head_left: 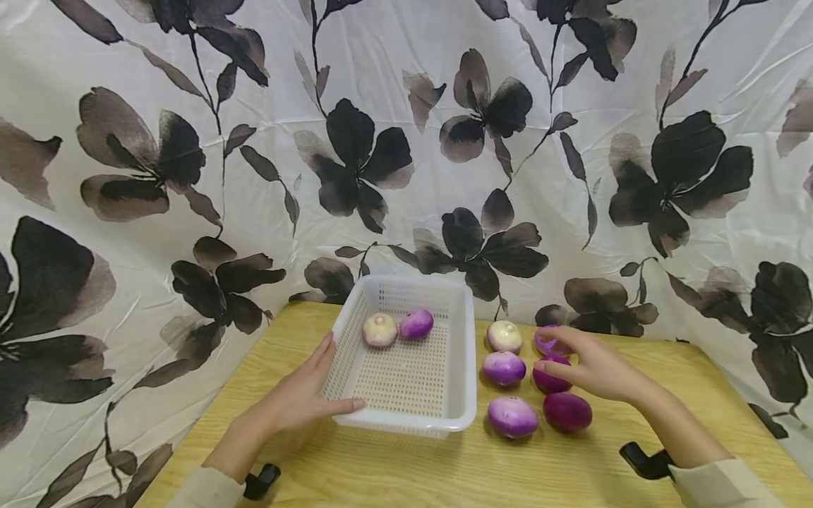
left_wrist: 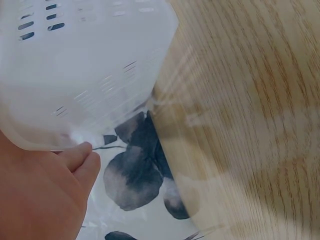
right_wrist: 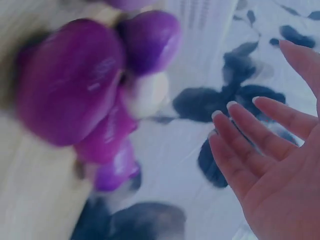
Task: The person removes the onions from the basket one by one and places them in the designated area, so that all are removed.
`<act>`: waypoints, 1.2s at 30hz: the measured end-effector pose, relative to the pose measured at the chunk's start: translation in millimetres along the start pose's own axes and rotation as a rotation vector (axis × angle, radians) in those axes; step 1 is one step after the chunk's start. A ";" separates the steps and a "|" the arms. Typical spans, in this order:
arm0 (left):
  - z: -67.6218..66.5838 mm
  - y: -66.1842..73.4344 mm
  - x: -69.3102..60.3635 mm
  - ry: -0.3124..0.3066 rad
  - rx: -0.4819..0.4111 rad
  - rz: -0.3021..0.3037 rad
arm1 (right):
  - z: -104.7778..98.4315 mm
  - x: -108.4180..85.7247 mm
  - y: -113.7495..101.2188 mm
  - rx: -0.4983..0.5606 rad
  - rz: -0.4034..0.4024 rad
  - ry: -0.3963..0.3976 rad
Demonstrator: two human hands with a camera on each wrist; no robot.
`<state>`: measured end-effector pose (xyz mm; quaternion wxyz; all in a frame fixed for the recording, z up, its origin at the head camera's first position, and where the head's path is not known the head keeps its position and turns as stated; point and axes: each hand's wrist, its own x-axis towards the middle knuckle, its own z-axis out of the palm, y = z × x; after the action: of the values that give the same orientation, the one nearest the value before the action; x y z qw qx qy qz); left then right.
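A white perforated plastic basket (head_left: 466, 360) stands on the table in the head view. Inside, towards its back, lie a cream-topped round vegetable (head_left: 380, 330) and a purple one (head_left: 416, 324). My left hand (head_left: 301, 398) grips the basket's left front corner, thumb over the front rim, fingers along the left wall. Right of the basket, two short columns hold several glossy purple or purple-and-cream vegetables (head_left: 513, 417); their exact kind is unclear. My right hand (head_left: 593, 367) hovers over the right column, fingers spread, partly hiding two purple ones. Its palm holds nothing in the right wrist view (right_wrist: 272, 165).
The wooden table (head_left: 394, 469) runs up to a white cloth (head_left: 406, 212) with dark flower prints, hanging behind and at the sides. A cream-topped vegetable (head_left: 504, 337) lies at the back of the nearer column, close to the basket's right wall. Each wrist wears a black strap mount.
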<state>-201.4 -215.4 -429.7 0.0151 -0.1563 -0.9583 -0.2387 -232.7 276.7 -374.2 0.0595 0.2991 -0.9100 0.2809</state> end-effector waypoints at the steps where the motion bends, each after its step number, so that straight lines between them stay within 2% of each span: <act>1: -0.1 0.1 0.0 -0.002 0.002 -0.001 | 0.4 6.1 -2.8 0.009 -0.016 -0.006; 7: -0.9 1.3 0.5 -0.009 0.006 -0.007 | 12.5 42.4 -15.8 0.039 -0.097 -0.022; 12: -1.3 1.5 1.4 -0.008 0.003 -0.008 | 27.9 70.5 -25.5 0.066 -0.082 -0.056; 20: -1.3 1.1 0.3 -0.014 0.007 -0.021 | 49.2 109.9 -39.8 0.043 -0.056 -0.143; 25: -1.9 0.4 -0.4 -0.010 0.013 -0.021 | 64.8 133.4 -42.3 0.055 -0.092 -0.177; 32: -2.4 1.4 0.7 -0.009 0.005 -0.021 | 86.7 159.8 -42.0 -0.018 -0.099 -0.222; 36: -2.2 1.2 -0.7 -0.017 0.010 -0.026 | 102.3 170.3 -40.3 -0.045 -0.063 -0.261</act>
<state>-200.5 -215.6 -427.3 0.0046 -0.1456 -0.9616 -0.2327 -341.9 106.9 -393.4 -0.0439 0.3600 -0.9063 0.2170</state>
